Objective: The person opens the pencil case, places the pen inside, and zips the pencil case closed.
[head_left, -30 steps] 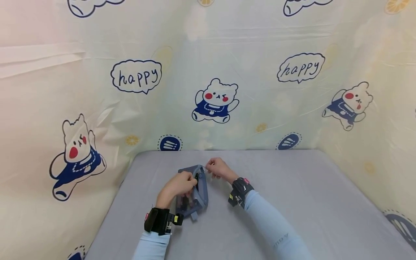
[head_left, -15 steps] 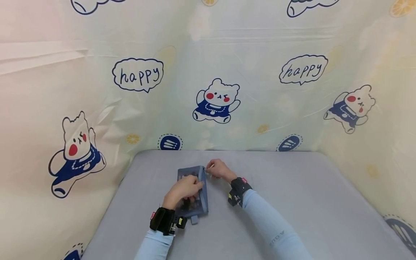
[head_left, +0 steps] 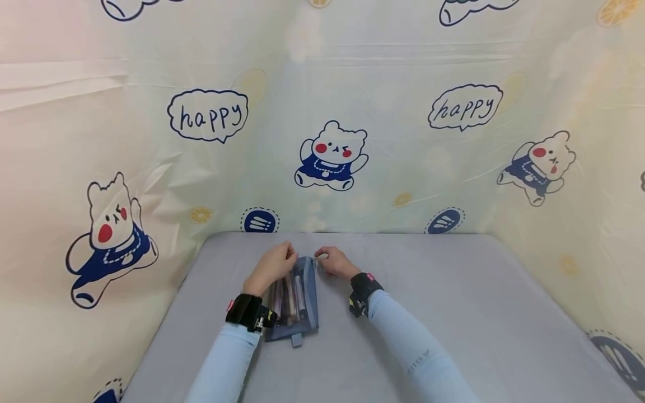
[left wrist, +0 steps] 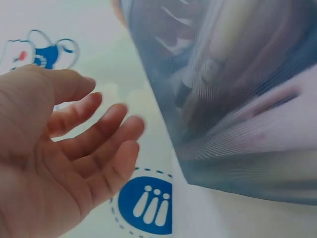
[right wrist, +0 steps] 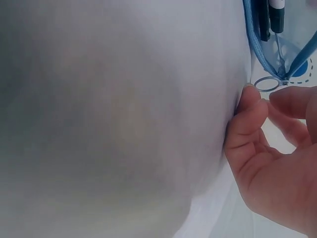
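A blue mesh pencil case (head_left: 311,302) lies on the grey table, with several pens (head_left: 289,299) showing through its side. My left hand (head_left: 272,266) is over the case's far left corner in the head view. Its fingers are loosely bent with nothing between them, beside the mesh (left wrist: 237,148) in the left wrist view. At the far end of the zipper, the curled thumb and fingers of my right hand (head_left: 336,262) are at a metal pull ring (right wrist: 267,84). Blue zipper edges (right wrist: 252,34) spread apart from that ring, with dark pen ends (right wrist: 277,20) between them.
The grey tabletop (head_left: 403,324) extends around the case. Behind it hangs a pale curtain (head_left: 393,67) printed with bears and "happy" bubbles. A small fabric tab (head_left: 296,340) sticks out from the case's near end.
My left hand has moved from the case's zipper side to its far left corner, uncovering the pens. The case has shifted slightly left. My right hand stays at the zipper's far end.
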`<state>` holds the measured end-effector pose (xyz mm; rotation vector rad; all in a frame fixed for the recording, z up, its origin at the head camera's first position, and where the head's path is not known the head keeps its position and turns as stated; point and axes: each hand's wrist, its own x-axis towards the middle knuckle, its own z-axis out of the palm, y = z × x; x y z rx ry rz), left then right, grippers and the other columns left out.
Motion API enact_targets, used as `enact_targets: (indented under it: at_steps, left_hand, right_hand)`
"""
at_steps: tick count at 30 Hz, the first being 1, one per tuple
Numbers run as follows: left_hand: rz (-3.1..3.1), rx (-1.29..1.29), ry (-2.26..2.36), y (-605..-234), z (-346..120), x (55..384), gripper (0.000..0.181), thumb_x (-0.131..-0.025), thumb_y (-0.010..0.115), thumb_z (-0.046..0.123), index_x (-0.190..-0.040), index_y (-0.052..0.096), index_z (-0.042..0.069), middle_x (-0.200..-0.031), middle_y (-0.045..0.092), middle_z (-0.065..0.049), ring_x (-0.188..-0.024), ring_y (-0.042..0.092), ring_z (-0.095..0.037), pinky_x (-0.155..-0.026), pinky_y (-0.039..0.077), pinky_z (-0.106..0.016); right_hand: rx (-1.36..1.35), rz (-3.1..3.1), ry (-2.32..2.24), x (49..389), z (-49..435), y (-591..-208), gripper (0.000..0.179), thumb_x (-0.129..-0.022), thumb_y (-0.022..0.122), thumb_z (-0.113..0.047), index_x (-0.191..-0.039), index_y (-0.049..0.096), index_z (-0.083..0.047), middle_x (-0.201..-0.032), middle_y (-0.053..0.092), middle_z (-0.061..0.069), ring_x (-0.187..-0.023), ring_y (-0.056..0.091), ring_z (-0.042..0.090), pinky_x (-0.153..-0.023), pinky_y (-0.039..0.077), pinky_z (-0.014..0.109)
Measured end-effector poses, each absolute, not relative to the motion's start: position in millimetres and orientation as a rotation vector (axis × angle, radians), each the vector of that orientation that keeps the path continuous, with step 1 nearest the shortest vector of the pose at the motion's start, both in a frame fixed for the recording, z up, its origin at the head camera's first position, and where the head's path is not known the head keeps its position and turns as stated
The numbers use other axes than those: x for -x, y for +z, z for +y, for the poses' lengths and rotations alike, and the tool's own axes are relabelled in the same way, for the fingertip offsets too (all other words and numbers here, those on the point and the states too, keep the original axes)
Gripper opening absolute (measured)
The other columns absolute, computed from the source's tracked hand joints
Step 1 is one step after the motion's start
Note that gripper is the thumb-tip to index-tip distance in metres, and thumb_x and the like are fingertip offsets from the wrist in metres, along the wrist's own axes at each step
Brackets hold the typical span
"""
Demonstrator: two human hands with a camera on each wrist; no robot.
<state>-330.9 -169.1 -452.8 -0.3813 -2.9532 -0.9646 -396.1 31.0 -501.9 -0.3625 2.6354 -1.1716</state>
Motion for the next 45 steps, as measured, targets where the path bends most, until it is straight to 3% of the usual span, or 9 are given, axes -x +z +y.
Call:
enact_targets:
  at_steps: [3, 7, 9, 17, 23, 28, 32, 39, 45]
  left_hand:
    - [-2.961, 0.435, -0.895, -457, -167, 352, 0.016, -0.101, 0.05, 0.022, -0.102, 0.057, 0.007, -0.089, 0.06, -0.008, -0.074, 0.053, -0.018, -0.067, 0.043, -0.033]
    - [-3.046, 0.459, -0.802, -463, -164, 370, 0.021, -0.1, 0.051, 0.021, -0.108, 0.062, 0.005, -0.098, 0.065, -0.009, -0.08, 0.057, -0.019, -0.072, 0.048, -0.035]
    - [-3.106, 0.45, -0.764, -465, -162, 375, 0.025, -0.1, 0.051, 0.022, -0.112, 0.064, 0.004, -0.102, 0.066, -0.01, -0.082, 0.059, -0.02, -0.074, 0.049, -0.036]
    - [-3.281, 0.444, -0.704, -469, -154, 384, 0.034, -0.101, 0.05, 0.03, -0.121, 0.065, 0.006, -0.113, 0.067, -0.011, -0.095, 0.061, -0.025, -0.085, 0.05, -0.044]
    - [-3.29, 0.388, -0.723, -473, -153, 385, 0.027, -0.101, 0.05, 0.029, -0.108, 0.063, 0.006, -0.097, 0.063, -0.008, -0.084, 0.057, -0.022, -0.074, 0.047, -0.037]
    - [-3.267, 0.374, -0.756, -473, -150, 385, 0.024, -0.101, 0.049, 0.027, -0.093, 0.058, 0.007, -0.082, 0.054, -0.006, -0.073, 0.052, -0.021, -0.067, 0.039, -0.035]
    - [-3.256, 0.338, -0.785, -474, -148, 384, 0.025, -0.101, 0.048, 0.029, -0.089, 0.055, 0.008, -0.081, 0.052, -0.006, -0.073, 0.051, -0.021, -0.069, 0.037, -0.036]
    - [-3.229, 0.264, -0.851, -477, -147, 386, 0.027, -0.099, 0.049, 0.028, -0.079, 0.053, 0.01, -0.074, 0.046, -0.004, -0.071, 0.049, -0.021, -0.074, 0.034, -0.041]
    - [-3.21, 0.184, -0.843, -481, -144, 389, 0.02, -0.093, 0.049, 0.023, -0.081, 0.06, 0.011, -0.079, 0.055, -0.004, -0.075, 0.052, -0.023, -0.08, 0.035, -0.047]
  right_hand:
    - [0.378, 2.643, -1.135, 399, 31, -503, 0.033, -0.096, 0.05, -0.009, -0.126, 0.064, -0.01, -0.075, 0.059, 0.005, -0.044, 0.044, 0.009, -0.043, 0.038, 0.024]
    - [0.427, 2.642, -1.062, 400, 29, -504, 0.036, -0.094, 0.051, -0.008, -0.128, 0.062, -0.01, -0.112, 0.065, 0.012, -0.049, 0.049, 0.01, -0.044, 0.041, 0.024]
    - [0.445, 2.629, -1.031, 400, 28, -503, 0.037, -0.093, 0.052, -0.009, -0.129, 0.061, -0.009, -0.117, 0.064, 0.014, -0.05, 0.05, 0.01, -0.044, 0.042, 0.023]
    - [0.438, 2.593, -0.963, 400, 27, -495, 0.038, -0.092, 0.056, -0.011, -0.13, 0.06, -0.006, -0.095, 0.065, 0.01, -0.052, 0.05, 0.012, -0.046, 0.04, 0.024]
    - [0.546, 2.723, -0.849, 397, 23, -498, 0.032, -0.093, 0.059, -0.016, -0.122, 0.063, -0.002, -0.092, 0.067, 0.01, -0.056, 0.056, 0.011, -0.05, 0.045, 0.023]
    - [0.605, 2.857, -0.759, 393, 20, -503, 0.017, -0.094, 0.052, -0.01, -0.094, 0.069, -0.004, -0.076, 0.062, 0.004, -0.053, 0.054, 0.012, -0.047, 0.043, 0.025]
    - [0.659, 2.963, -0.675, 391, 19, -507, 0.026, -0.097, 0.05, -0.012, -0.073, 0.058, -0.01, -0.065, 0.052, 0.001, -0.052, 0.049, 0.012, -0.048, 0.039, 0.024]
    - [0.657, 3.054, -0.573, 381, 17, -507, 0.024, -0.1, 0.046, -0.013, -0.078, 0.054, -0.01, -0.066, 0.051, 0.002, -0.059, 0.047, 0.014, -0.054, 0.037, 0.026]
    - [0.648, 3.066, -0.451, 370, 14, -502, 0.018, -0.099, 0.049, -0.011, -0.082, 0.055, -0.01, -0.067, 0.05, 0.0, -0.058, 0.047, 0.013, -0.051, 0.037, 0.024]
